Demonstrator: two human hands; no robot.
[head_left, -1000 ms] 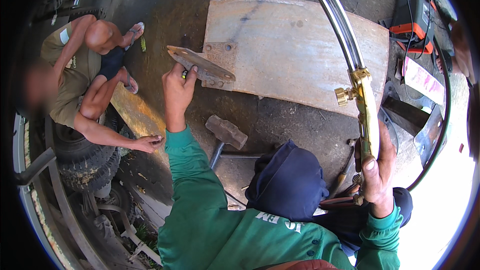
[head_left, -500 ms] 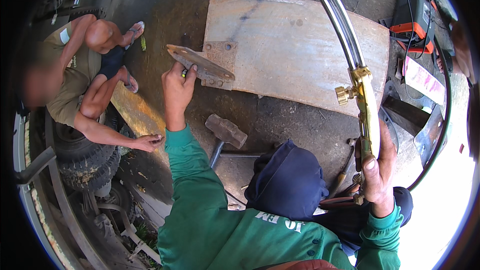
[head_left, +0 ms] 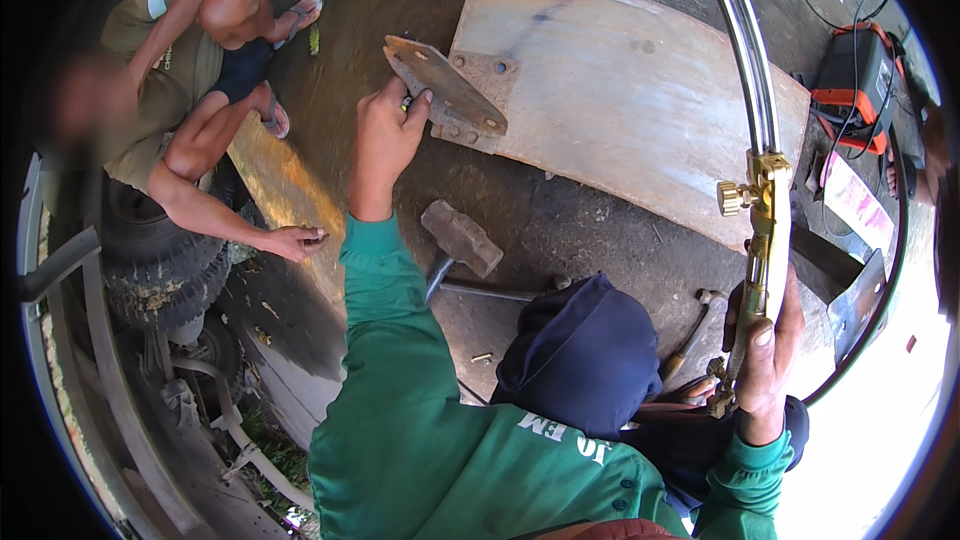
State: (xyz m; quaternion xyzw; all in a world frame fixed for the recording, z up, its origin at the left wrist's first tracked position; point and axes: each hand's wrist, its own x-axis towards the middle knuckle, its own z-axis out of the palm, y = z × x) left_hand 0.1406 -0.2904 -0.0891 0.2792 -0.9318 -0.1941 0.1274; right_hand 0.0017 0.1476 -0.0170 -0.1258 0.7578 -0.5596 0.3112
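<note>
My left hand point(head_left: 385, 145) is closed on a rusty, holed flat bracket point(head_left: 448, 88), held tilted over the left end of a large pale steel plate point(head_left: 640, 110), where a holed tab point(head_left: 485, 70) shows. My right hand point(head_left: 762, 370) grips a brass cutting torch point(head_left: 764, 240) upright, its silver tubes reaching to the top of the view; a bright white spot shows beside its head, and I cannot tell whether it is flame. Below the plate lies a sledgehammer point(head_left: 462, 238). A smaller hammer point(head_left: 688, 340) lies left of my right hand.
Another person point(head_left: 195, 130) sits at left beside tires point(head_left: 160, 280), one hand reaching toward a yellowish board point(head_left: 300, 230). An orange-black case point(head_left: 850, 90) with cables, a pink sheet point(head_left: 855, 200) and metal pieces point(head_left: 850, 290) lie at right. A hose runs down the right side.
Both my hands, the bracket and the torch sit further right in the view, with the bracket higher and slightly steeper. The surroundings have shifted too, as the camera turned slightly.
</note>
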